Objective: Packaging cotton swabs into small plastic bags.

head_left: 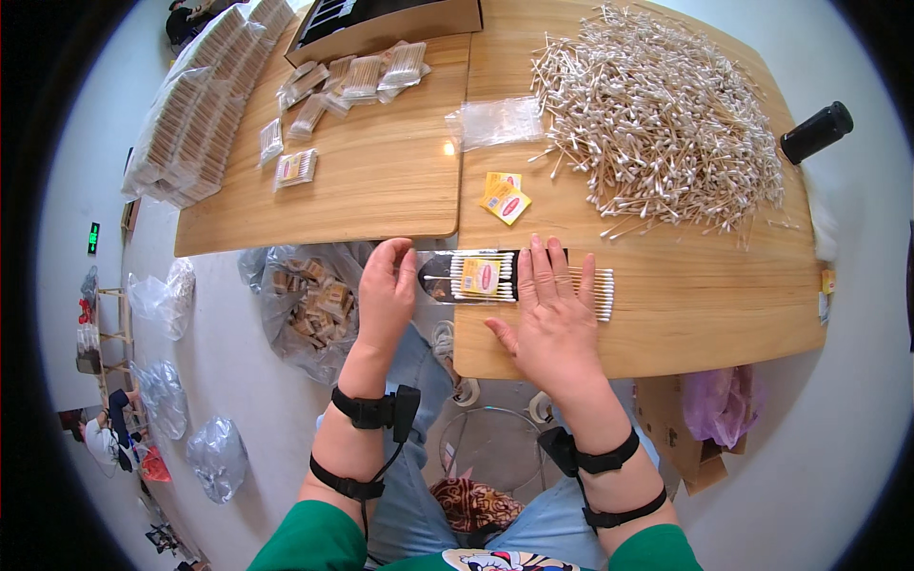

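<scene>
Cotton swabs (497,287) lie in a flat layer near the table's front edge, with a yellow label card (480,277) on top of them. Their left part sits in a clear plastic bag (436,291), over something black and flat. My left hand (386,290) pinches the bag's left end, fingers curled. Palm down, my right hand (557,328) rests flat across the right part of the layer, fingers stretched out. Swab ends (605,293) stick out beyond it on the right. What lies under the right palm is hidden.
A large heap of loose swabs (666,124) covers the back right. Nearby lie yellow cards (505,198), empty clear bags (500,122) and a black bottle (817,133). Filled packs (362,78) and stacked packs (195,105) stand left. Below hangs a bag of packs (319,309).
</scene>
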`<action>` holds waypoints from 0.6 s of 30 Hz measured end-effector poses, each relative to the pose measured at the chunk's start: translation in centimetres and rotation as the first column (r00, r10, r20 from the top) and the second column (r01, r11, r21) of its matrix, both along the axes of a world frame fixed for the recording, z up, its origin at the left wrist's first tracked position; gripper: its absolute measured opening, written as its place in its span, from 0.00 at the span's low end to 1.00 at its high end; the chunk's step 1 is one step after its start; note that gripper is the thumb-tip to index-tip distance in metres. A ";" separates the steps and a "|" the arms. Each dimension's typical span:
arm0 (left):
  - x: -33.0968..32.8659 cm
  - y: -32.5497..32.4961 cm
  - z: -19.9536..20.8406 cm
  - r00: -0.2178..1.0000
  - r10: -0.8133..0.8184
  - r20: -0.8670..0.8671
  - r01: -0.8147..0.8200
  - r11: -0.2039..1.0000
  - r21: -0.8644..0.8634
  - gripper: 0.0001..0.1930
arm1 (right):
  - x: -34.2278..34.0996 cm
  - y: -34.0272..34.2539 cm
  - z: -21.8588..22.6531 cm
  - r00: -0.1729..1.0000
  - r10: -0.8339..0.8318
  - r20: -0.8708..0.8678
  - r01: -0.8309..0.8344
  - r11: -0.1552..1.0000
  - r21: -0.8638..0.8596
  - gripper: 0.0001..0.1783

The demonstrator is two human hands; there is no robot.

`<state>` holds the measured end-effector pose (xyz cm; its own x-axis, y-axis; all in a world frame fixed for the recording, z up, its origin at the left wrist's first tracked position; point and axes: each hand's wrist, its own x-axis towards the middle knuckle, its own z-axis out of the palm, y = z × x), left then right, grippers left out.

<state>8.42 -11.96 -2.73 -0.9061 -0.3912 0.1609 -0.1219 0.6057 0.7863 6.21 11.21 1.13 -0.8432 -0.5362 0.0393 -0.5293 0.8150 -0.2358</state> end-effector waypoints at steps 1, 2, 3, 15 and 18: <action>0.1 -0.4 -0.4 0.999 -0.023 0.047 0.023 1.000 0.013 0.09 | -0.1 -0.1 -0.2 1.000 -0.013 0.015 0.013 0.999 0.043 0.49; 0.3 -0.6 -0.6 0.999 -0.023 0.049 0.022 1.000 0.013 0.09 | -0.2 -0.1 -0.3 0.999 -0.025 0.031 0.023 0.996 0.086 0.49; 0.4 -0.7 -0.7 0.995 -0.049 0.084 0.038 0.991 0.131 0.09 | -0.2 -0.2 -0.2 0.999 -0.030 0.036 0.026 0.993 0.113 0.50; 0.8 -1.4 0.0 0.947 -0.279 0.157 0.062 0.640 0.765 0.16 | -0.1 -0.8 -0.4 0.999 -0.030 0.018 0.027 0.990 0.137 0.52; 0.7 -1.9 0.7 0.934 -0.310 0.177 0.029 0.560 0.828 0.19 | -0.1 -0.8 -0.3 0.999 -0.026 0.024 0.023 0.989 0.146 0.52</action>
